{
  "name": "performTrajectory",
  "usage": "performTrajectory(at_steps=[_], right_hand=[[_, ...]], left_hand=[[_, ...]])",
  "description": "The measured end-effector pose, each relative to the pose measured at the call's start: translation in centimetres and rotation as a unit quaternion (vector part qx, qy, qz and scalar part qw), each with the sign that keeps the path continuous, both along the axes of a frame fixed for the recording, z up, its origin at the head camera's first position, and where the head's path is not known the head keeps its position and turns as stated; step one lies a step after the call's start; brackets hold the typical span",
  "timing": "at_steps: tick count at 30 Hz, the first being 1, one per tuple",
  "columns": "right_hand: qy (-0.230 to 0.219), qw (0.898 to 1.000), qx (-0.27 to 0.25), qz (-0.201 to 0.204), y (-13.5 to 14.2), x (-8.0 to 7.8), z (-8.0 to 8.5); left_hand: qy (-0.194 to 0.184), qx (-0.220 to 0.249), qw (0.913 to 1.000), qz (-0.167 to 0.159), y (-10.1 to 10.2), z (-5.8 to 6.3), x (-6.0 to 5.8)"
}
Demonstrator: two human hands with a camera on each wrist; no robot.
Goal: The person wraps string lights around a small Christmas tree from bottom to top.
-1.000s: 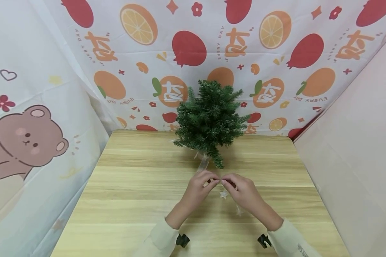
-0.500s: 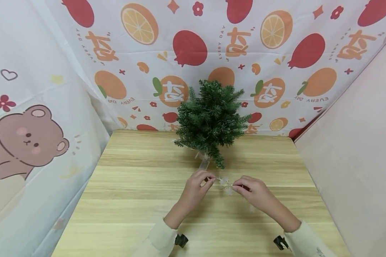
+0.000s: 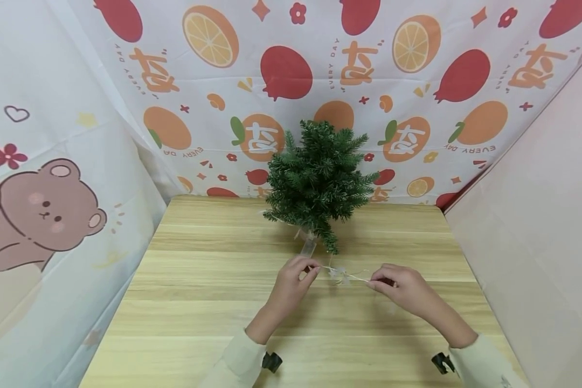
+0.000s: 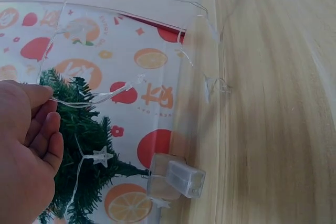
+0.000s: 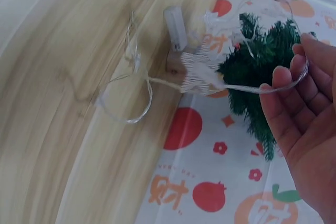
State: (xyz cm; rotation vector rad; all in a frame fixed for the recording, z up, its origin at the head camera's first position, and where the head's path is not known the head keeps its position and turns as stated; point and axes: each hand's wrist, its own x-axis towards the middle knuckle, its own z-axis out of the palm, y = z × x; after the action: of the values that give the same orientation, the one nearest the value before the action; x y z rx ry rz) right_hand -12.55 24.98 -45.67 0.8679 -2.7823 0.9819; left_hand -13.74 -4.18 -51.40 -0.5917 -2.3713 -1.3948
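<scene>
A string of star-shaped fairy lights (image 3: 338,274) is stretched between my two hands, just in front of a small artificial Christmas tree (image 3: 320,172). My left hand (image 3: 291,283) pinches the thin clear wire between thumb and forefinger. To the right, my right hand (image 3: 407,290) pinches another part of that wire. A clear plastic star (image 5: 199,72) hangs close to the right hand in the right wrist view, with loose wire loops beyond it. In the left wrist view, another star (image 4: 100,156) shows against the tree branches. Part of the wire is too thin to follow.
A small clear plastic box (image 4: 185,178) lies by the tree's foot, behind the left hand. The wooden table (image 3: 199,302) meets a fruit-printed cloth (image 3: 286,70) at the back, and pale cloths hang on both sides. Black mounts (image 3: 272,362) sit at the cuffs.
My hands began close together; the right hand has drawn away to the right, drawing the wire out between them. The left hand has shifted slightly left. The tree stays put.
</scene>
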Motion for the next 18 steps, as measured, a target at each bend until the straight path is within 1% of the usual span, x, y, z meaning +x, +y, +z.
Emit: performTrajectory(at_steps=[4, 7, 13, 18], right_hand=[[-0.02, 1.0, 0.012, -0.013, 0.9, 0.2, 0.2], [-0.014, 1.0, 0.013, -0.012, 1.7, 0.3, 0.3], [0.016, 1.0, -0.009, 0.009, 3.5, 0.3, 0.6], [0.014, 1.0, -0.016, 0.012, 4.9, 0.4, 1.3]], left_hand=[[-0.011, 0.012, 0.9998, 0.005, 0.0, -0.3, -0.1], [-0.015, 0.021, 0.9997, 0.003, 0.0, -0.5, -0.2], [-0.019, 0.023, 0.9995, 0.001, 0.0, -0.8, -0.1], [-0.031, 0.018, 0.9994, 0.004, 0.3, -0.8, 0.0]])
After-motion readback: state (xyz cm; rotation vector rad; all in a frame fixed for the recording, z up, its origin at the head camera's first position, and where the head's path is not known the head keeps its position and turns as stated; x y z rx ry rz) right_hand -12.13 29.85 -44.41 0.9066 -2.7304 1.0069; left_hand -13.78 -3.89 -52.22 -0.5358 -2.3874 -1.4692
